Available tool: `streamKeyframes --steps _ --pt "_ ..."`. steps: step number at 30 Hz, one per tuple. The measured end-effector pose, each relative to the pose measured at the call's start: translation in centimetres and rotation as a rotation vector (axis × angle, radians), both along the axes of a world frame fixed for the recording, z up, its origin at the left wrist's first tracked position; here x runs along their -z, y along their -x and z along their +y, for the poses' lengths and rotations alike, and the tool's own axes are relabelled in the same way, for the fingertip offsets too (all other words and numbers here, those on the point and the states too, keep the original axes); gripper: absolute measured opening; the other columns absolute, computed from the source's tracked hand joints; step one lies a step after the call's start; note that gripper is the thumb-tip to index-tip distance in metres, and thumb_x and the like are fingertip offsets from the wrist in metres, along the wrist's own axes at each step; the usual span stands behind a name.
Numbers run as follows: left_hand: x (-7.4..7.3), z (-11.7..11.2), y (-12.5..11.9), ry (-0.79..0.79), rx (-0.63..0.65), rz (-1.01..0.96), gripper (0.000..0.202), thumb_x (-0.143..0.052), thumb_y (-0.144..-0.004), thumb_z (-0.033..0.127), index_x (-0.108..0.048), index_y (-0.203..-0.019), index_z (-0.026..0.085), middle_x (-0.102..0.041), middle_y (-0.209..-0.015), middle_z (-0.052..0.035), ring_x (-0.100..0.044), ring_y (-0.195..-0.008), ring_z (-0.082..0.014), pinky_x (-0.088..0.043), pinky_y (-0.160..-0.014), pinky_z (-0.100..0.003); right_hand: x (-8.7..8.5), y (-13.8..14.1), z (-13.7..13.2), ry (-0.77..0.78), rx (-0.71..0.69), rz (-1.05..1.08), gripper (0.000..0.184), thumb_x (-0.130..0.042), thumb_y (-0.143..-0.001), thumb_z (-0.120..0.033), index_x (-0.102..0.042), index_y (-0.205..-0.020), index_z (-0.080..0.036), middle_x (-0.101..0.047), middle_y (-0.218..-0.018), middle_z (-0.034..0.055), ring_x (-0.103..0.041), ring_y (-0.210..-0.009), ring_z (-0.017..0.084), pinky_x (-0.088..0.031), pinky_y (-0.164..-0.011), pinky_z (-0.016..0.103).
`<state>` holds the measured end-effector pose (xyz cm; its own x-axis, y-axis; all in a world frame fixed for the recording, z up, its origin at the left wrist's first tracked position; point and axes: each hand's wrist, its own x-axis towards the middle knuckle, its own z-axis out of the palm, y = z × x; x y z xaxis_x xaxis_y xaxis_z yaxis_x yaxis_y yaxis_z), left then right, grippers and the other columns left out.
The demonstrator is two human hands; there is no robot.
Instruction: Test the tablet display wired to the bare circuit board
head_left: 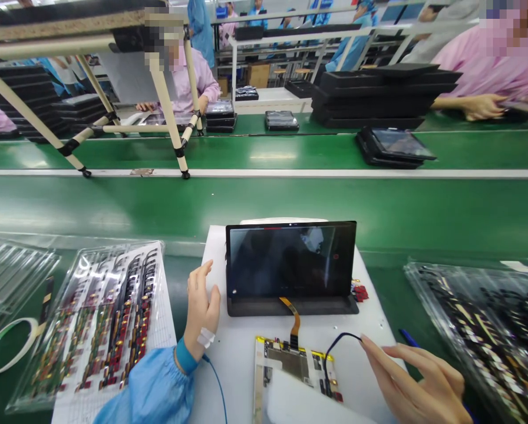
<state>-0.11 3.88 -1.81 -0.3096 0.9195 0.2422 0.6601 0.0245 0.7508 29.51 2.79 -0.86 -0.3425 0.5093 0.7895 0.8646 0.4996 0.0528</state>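
My left hand [203,309] stands open on its edge on the white mat [228,391], just left of a dark tablet screen [290,260] propped upright in a black stand. A white-taped wrist strap with a blue cord [214,380] sits on that wrist. My right hand [416,383] reaches in from the lower right, its fingertips pinching the end of a thin black wire [341,340]. That wire arcs up from a circuit board with a yellow edge [288,362]. An amber ribbon cable [293,315] joins the board to the screen. A white sheet [308,400] hides the board's lower part.
Clear trays of flex cables [105,318] and dark parts [480,330] flank the mat. A tape roll [7,347], a blue pen [408,337] and small red parts [360,292] lie nearby. Beyond the green conveyor belt [264,206], co-workers sit among stacked black trays.
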Motion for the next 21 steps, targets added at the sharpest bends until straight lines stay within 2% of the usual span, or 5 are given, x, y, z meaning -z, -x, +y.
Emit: streamKeyframes --steps 10,17,21 --pt "-0.11 0.26 -0.03 0.064 0.049 0.002 0.039 -0.037 -0.072 0.010 -0.061 -0.101 0.018 -0.053 -0.099 -0.0078 -0.052 -0.098 -0.0222 -0.044 -0.088 -0.041 0.12 0.17 -0.03 -0.011 -0.017 0.014 0.070 -0.068 -0.066 -0.003 -0.045 -0.126 -0.031 -0.053 -0.066 -0.0024 -0.049 -0.060 0.013 -0.042 -0.059 0.028" --pt "-0.01 0.21 -0.06 0.068 0.051 -0.001 0.037 -0.038 -0.073 0.011 -0.063 -0.099 0.020 -0.054 -0.099 -0.0068 -0.054 -0.098 -0.0214 -0.045 -0.087 -0.039 0.75 -0.23 -0.32 0.010 -0.007 0.001 0.069 -0.067 -0.068 -0.004 -0.044 -0.127 -0.032 -0.053 -0.068 -0.0017 -0.050 -0.062 0.014 -0.042 -0.060 0.030" --pt "0.21 0.16 -0.02 0.062 0.047 0.009 0.036 -0.039 -0.073 0.011 -0.063 -0.098 0.020 -0.054 -0.099 -0.0065 -0.054 -0.098 -0.0213 -0.045 -0.087 -0.039 0.49 -0.19 -0.23 -0.009 0.014 -0.006 0.067 -0.065 -0.070 -0.005 -0.044 -0.126 -0.034 -0.053 -0.066 -0.0025 -0.051 -0.060 0.014 -0.043 -0.057 0.030"
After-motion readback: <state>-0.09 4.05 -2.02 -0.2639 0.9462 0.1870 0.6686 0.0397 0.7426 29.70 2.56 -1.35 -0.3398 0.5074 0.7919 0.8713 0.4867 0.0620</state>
